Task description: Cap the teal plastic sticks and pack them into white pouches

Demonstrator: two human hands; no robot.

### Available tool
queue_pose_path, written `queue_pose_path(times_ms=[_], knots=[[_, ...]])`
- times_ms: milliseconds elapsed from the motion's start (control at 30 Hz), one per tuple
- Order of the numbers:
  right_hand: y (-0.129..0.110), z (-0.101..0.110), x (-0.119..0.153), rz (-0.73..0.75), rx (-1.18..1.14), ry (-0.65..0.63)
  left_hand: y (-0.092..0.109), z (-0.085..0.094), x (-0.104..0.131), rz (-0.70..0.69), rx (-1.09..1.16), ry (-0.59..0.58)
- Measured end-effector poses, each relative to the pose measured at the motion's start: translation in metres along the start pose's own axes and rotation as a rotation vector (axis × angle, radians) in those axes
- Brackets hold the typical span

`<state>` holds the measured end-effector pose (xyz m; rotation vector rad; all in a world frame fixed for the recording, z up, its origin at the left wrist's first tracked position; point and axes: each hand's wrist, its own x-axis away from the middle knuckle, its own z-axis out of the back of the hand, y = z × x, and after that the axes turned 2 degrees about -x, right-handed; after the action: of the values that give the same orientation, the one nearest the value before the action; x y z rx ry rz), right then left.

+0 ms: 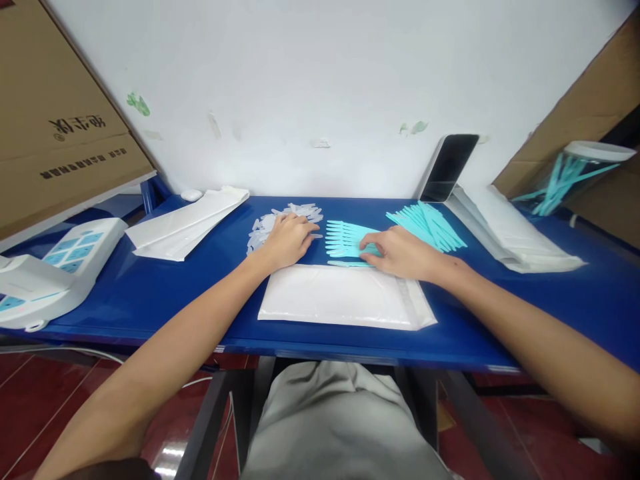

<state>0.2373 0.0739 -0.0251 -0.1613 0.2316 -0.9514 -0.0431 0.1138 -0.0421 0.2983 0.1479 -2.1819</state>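
Note:
My left hand [290, 239] rests at the right side of a loose pile of small translucent plastic pieces [261, 230]. One such piece sticks out between its thumb and forefinger. Curled over the right end of a row of thin teal plastic sticks [343, 233], my right hand [393, 250] has thumb and forefinger bent around a stick; its fingertips partly cover the sticks. A single teal stick lies lowest, beside the thumb. Behind the right hand spreads a second heap of teal sticks [427, 223]. A white padded envelope [335, 297] lies flat in front of both hands.
Another white envelope [187, 223] and a white power strip [83, 257] lie left on the blue table [165, 300]. To the right are a phone [453, 167] leaning on the wall, a white packet [515, 230] and a clear tub [575, 170] holding teal sticks.

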Motion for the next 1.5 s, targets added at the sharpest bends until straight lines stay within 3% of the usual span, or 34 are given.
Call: queue_pose_path(times_ms=[133,400,733,867,1033,1300,1500], knots=[[0.002,0.000,0.000,0.047,-0.030,0.015,-0.005,-0.002,-0.001,0.004,0.026,-0.038],[0.003,-0.001,0.002,0.146,0.008,0.097,-0.007,-0.001,0.000,-0.010,0.044,0.027],[-0.001,-0.001,0.001,0.146,-0.021,0.221,0.003,0.011,0.001,0.037,0.297,0.446],[-0.001,-0.003,0.002,0.103,-0.037,0.259,0.007,0.009,-0.001,0.063,0.557,0.551],[-0.002,-0.003,0.002,0.070,-0.034,0.267,0.011,0.006,-0.004,0.078,0.915,0.488],[-0.006,0.000,0.002,0.047,-0.035,0.319,0.019,0.007,-0.001,0.043,0.998,0.298],[-0.010,0.004,0.003,0.005,-0.039,0.310,0.019,0.012,0.001,0.014,1.023,0.265]])
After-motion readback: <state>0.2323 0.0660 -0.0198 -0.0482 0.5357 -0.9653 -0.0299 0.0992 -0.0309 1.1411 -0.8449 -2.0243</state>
